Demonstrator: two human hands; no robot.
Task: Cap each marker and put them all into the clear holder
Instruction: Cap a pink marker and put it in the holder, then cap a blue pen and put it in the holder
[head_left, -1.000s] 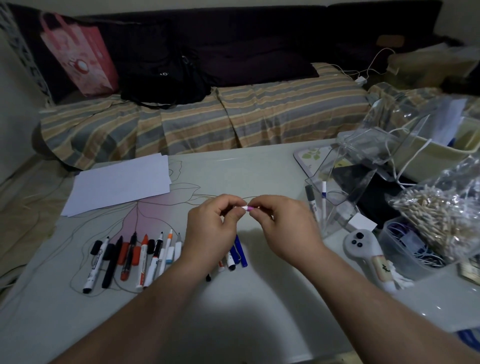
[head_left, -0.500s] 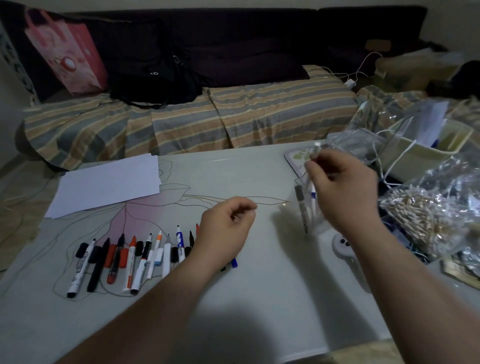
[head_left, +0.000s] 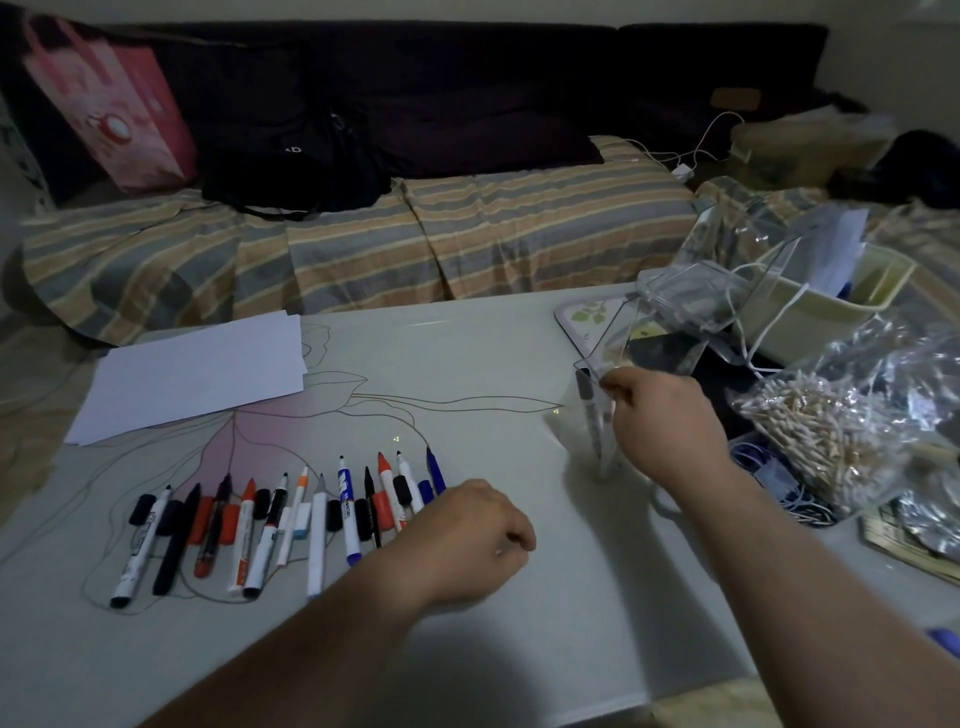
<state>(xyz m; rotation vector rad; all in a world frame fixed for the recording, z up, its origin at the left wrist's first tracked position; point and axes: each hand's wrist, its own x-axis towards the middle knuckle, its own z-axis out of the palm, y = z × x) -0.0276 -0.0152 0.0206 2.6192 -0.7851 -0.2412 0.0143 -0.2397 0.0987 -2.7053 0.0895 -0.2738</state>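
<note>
In the head view, the right hand (head_left: 667, 423) is seen at the rim of the clear holder (head_left: 605, 364) near the worktop's (head_left: 467, 353) right edge; what its curled fingers grasp cannot be told. A dark marker (head_left: 589, 410) is stood inside. The left hand (head_left: 467, 540) is loosely curled, grasping nothing, beside the row of markers (head_left: 291, 514) towards the left edge. The light holder could be tipped if its rim is knocked.
</note>
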